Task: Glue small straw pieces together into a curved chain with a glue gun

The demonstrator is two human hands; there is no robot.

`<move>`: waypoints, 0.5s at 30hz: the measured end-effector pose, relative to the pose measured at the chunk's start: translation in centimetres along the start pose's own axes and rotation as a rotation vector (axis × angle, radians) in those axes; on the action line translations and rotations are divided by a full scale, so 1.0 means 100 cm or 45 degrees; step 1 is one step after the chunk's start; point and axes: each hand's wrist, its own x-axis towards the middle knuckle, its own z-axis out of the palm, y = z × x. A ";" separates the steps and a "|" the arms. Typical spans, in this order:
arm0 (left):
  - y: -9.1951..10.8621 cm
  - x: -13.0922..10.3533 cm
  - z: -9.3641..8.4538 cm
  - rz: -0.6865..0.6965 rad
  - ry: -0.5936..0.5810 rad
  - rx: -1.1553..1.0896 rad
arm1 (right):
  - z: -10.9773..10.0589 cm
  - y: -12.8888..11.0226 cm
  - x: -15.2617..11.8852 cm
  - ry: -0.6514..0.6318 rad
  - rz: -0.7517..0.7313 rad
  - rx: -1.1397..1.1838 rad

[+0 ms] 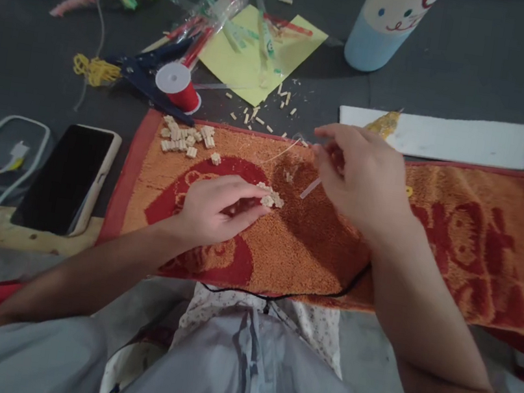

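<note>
My left hand pinches a small cluster of pale, bead-like pieces over the orange and red towel. My right hand is held to the right and a little farther back, its fingers curled together; what they hold, if anything, is hidden. Near its fingertips a thin pale strand curves over the towel, and a narrow translucent strip lies beside the thumb. More pale clusters are grouped at the towel's back left, with one small cluster apart from them.
A red thread spool stands beside dark blue-handled pliers. Behind lie a yellow paper with plastic tubes and scattered short pieces. A bottle, a white strip and a phone surround the towel.
</note>
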 end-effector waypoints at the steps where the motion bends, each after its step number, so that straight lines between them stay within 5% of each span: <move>1: -0.001 0.000 0.000 0.010 0.019 -0.006 | -0.008 0.004 -0.002 -0.011 0.033 -0.076; 7: -0.001 -0.001 0.003 -0.099 0.193 -0.194 | -0.041 0.036 -0.026 -0.172 0.302 -0.479; 10: -0.003 -0.001 0.004 -0.306 0.280 -0.333 | -0.034 0.046 -0.034 -0.264 0.337 -0.529; 15: -0.007 0.001 0.006 -0.512 0.399 -0.566 | -0.009 0.048 -0.029 -0.177 0.382 -0.489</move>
